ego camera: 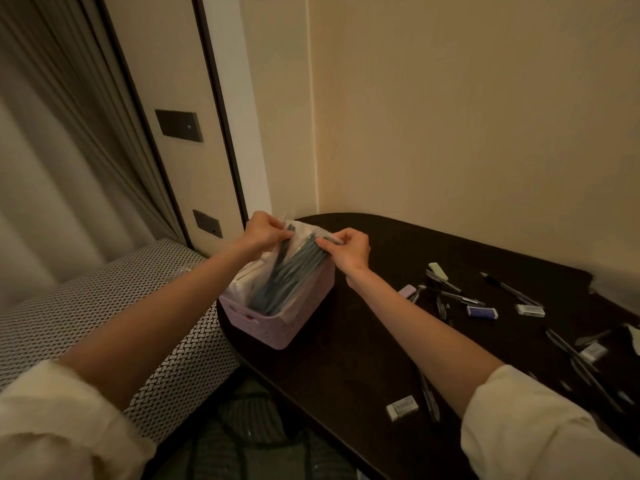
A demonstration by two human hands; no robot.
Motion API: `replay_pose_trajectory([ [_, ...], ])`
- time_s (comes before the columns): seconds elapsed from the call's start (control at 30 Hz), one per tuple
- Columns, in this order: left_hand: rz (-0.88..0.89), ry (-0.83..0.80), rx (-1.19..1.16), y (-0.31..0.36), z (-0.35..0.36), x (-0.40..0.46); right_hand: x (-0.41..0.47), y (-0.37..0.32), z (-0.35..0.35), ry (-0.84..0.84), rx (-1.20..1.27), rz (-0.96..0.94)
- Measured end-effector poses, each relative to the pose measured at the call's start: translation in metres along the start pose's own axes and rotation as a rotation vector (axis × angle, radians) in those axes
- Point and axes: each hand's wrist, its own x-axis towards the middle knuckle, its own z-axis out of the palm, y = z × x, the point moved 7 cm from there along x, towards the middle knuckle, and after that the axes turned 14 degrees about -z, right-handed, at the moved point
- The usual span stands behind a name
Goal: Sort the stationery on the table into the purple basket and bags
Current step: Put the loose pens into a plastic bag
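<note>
both hands at frame centre, pinched on the mouth of a clear bag (294, 268): left hand (264, 232) gripping the upper left corner of the opening, right hand (348, 249) gripping the right edge, fingers closed on the plastic. bag standing tilted inside the purple basket (277, 329), which sits on the left end of the dark table (346, 358), near its rounded edge. inside the bag, a thick bundle of dark pens (289, 275), packed close and leaning to the upper right. more pale bags or paper in the basket behind it, too blurred to tell apart.

judged partly done: one batch of pens bagged and already in the basket, apparently being sealed or settled. plenty left on the table. right of centre, a loose cluster of pens (450, 296) crossed over one another, with a small lilac eraser (407, 291) at its left and a pale green one (438, 270) above. further right, a long black pen (509, 289), a blue eraser (481, 311) and a white eraser (530, 310) just beside each other. far right edge, more pens and another white eraser (594, 351), blurred. lower centre, a white eraser (401, 407) lying alone, a pen just to its right.

erasers not yet sorted at all, as far as visible; second bag for them not clearly seen. likely well under halfway.
</note>
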Motion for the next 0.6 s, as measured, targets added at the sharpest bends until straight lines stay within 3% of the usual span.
replay_pose_trajectory([
  [0.13, 0.082, 0.074, 0.106, -0.004, -0.001, -0.006, 0.002, 0.003, 0.006, -0.095, -0.134, -0.1],
  [0.3, 0.315, 0.136, 0.347, -0.012, 0.011, -0.034, 0.003, 0.015, 0.014, -0.16, -0.26, -0.171],
  [0.4, 0.462, 0.04, 0.539, -0.027, 0.034, -0.052, 0.003, 0.015, 0.015, -0.177, -0.428, -0.247],
  [0.5, 0.424, -0.099, 0.635, -0.047, 0.051, -0.048, 0.004, 0.01, 0.016, -0.193, -0.554, -0.298],
  [0.6, 0.406, -0.13, 0.662, -0.051, 0.053, -0.045, 0.007, 0.007, 0.022, -0.269, -0.701, -0.306],
])
